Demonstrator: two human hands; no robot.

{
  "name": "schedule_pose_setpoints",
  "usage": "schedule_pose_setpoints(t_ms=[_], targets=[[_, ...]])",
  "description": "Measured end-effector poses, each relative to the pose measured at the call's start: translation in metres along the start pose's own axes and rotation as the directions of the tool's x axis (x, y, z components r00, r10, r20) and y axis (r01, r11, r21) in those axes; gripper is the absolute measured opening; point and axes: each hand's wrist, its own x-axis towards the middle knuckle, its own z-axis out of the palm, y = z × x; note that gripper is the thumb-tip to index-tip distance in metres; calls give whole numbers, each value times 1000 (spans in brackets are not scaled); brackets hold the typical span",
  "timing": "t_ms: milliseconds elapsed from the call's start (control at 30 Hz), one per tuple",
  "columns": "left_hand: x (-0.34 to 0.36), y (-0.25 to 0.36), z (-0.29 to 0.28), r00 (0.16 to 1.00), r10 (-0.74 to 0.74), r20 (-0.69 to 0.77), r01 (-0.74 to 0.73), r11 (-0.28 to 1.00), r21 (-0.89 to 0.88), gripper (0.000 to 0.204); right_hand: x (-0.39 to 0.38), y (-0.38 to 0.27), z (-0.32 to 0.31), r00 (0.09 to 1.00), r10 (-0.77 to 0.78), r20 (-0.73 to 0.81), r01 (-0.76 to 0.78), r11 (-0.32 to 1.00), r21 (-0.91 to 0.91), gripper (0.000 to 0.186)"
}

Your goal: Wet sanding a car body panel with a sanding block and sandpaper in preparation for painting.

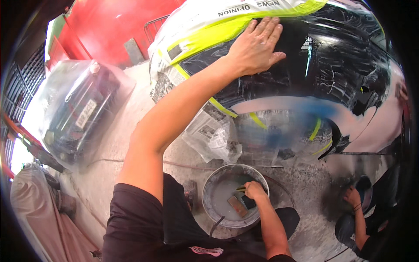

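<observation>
My left hand [257, 47] lies flat on the wet black panel of a car body [292, 52], fingers stretched out, just below the yellow-green masking tape [205, 41]. Whitish streaks and suds cover the panel. Low in front of me, my right hand [254, 191] reaches into a round metal basin [207, 183] of cloudy water. Its fingers are closed near a small yellowish piece [241, 188]; what they grip is partly hidden. Beside it in the basin are a brown rectangular block [238, 206] and a dark flat piece [248, 201].
Newspaper and plastic sheeting [214, 135] mask the wheel area. A co-worker's hand [352, 197] is at lower right by a dark round container [363, 192]; another hand [403, 91] touches the car's right side. A plastic-covered car [83, 109] stands left. A hose [187, 165] crosses the floor.
</observation>
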Motion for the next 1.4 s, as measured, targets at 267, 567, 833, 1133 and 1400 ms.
schedule_pose_setpoints(t_ms=[267, 567, 833, 1133, 1400], targets=[[-27, 20, -16, 948, -312, 66, 315, 948, -39, 83, 0, 1, -1, 999, -39, -16, 39, 999, -27, 30], [-42, 21, -4, 947, -319, -19, 313, 937, -154, 84, -10, -8, -10, 999, -21, 30, 22, 999, -24, 25], [-21, 0, -32, 920, -389, -47, 390, 920, 20, 50, -8, -12, -16, 999, -32, 38, 33, 999, -18, 27], [-12, -17, -7, 953, -287, -99, 299, 945, 132, 39, -8, -8, -16, 999, -36, 29, 36, 999, -23, 28], [-11, -20, -13, 947, -268, -175, 285, 955, 79, 38, -8, -13, -18, 998, -53, 45, 54, 998, -29, 29]])
